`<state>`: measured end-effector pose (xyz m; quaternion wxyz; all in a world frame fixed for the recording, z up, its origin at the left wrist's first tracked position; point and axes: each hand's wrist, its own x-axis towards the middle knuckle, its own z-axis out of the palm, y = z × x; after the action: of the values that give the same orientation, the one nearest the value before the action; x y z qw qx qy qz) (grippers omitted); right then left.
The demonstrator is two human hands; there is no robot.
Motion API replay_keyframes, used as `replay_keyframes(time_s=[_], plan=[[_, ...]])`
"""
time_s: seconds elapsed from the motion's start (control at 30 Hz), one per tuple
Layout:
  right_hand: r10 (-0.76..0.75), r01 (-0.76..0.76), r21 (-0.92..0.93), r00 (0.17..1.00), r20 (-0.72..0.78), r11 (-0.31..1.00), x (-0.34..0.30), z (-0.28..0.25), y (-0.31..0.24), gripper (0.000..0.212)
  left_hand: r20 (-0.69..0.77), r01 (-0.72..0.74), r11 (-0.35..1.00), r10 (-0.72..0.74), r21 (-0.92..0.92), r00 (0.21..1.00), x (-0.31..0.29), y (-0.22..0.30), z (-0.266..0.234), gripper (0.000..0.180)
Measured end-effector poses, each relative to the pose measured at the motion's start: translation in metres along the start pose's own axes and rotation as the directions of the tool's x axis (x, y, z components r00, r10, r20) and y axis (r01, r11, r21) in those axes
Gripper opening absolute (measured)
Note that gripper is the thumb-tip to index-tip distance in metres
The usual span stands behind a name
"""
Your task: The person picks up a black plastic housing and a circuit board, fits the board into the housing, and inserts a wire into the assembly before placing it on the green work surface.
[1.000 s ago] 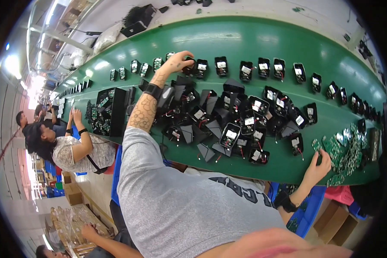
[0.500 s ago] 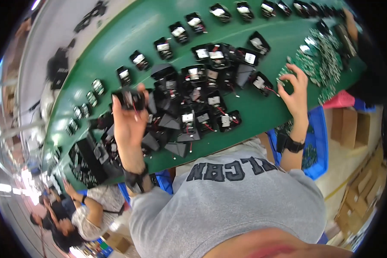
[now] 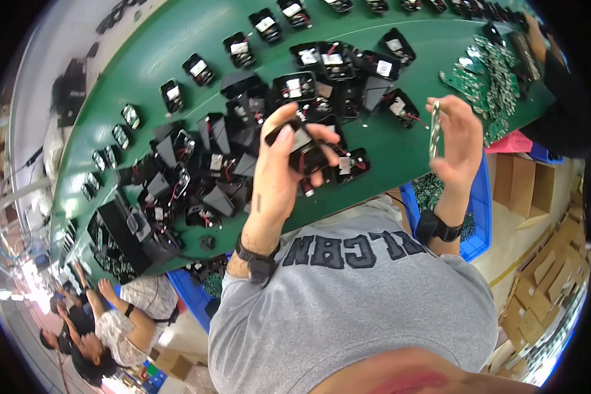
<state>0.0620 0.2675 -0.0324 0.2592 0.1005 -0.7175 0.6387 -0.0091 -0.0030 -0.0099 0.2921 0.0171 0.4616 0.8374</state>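
In the head view, the left hand [image 3: 274,172] is holding a black plastic casing [image 3: 302,146] near the frame's centre, its fingers curling around it. Right of centre, the right hand [image 3: 459,139] is gripping a thin green circuit board [image 3: 435,131] edge-on, above a shiny green tabletop [image 3: 391,152].

You are in an electronics assembly workshop, much like a factory floor. A long green bench [image 3: 397,154] runs beneath both your grips. Beyond the black case [image 3: 301,141] in your left hand [image 3: 274,177], a row of matching cases [image 3: 240,50] lines the bench. Past the circuit board [image 3: 435,131] in your right hand [image 3: 463,134] lies a heap of bare boards [image 3: 486,85]. Nearer you than that grip is a blue bin [image 3: 483,203]; to its right stand cardboard boxes [image 3: 537,189]. Well left of your left hand, co-workers [image 3: 118,338] are along the bench.
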Motion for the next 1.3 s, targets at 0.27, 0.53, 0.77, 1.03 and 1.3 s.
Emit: replay_keyframes(time_s=[0.27, 0.53, 0.77, 1.03, 1.3], plan=[[-0.329, 0.355, -0.059, 0.908, 0.258, 0.933, 0.02, 0.068, -0.019, 0.061, 0.146, 0.149, 0.968, -0.12, -0.202, 0.982, -0.001, 0.009, 0.009, 0.049], [-0.268, 0.263, 0.055, 0.955, 0.126, 0.963, 0.02, 0.069, -0.016, 0.063, 0.141, 0.113, 0.992, -0.105, -0.053, 0.984, -0.008, 0.009, 0.011, 0.046], [-0.213, 0.273, -0.134, 0.913, 0.349, 0.953, 0.033, 0.077, -0.03, 0.057, 0.101, 0.085, 0.996, -0.081, -0.042, 0.992, -0.01, 0.004, 0.011, 0.049], [-0.17, 0.267, -0.236, 0.916, 0.365, 0.934, 0.037, 0.078, -0.032, 0.051, 0.123, 0.108, 0.994, -0.103, -0.033, 0.987, -0.012, 0.006, 0.007, 0.054], [-0.247, 0.305, -0.243, 0.938, 0.241, 0.921, 0.034, 0.07, -0.027, 0.05, 0.102, 0.072, 0.997, -0.073, 0.015, 0.992, -0.011, 0.009, 0.007, 0.052]])
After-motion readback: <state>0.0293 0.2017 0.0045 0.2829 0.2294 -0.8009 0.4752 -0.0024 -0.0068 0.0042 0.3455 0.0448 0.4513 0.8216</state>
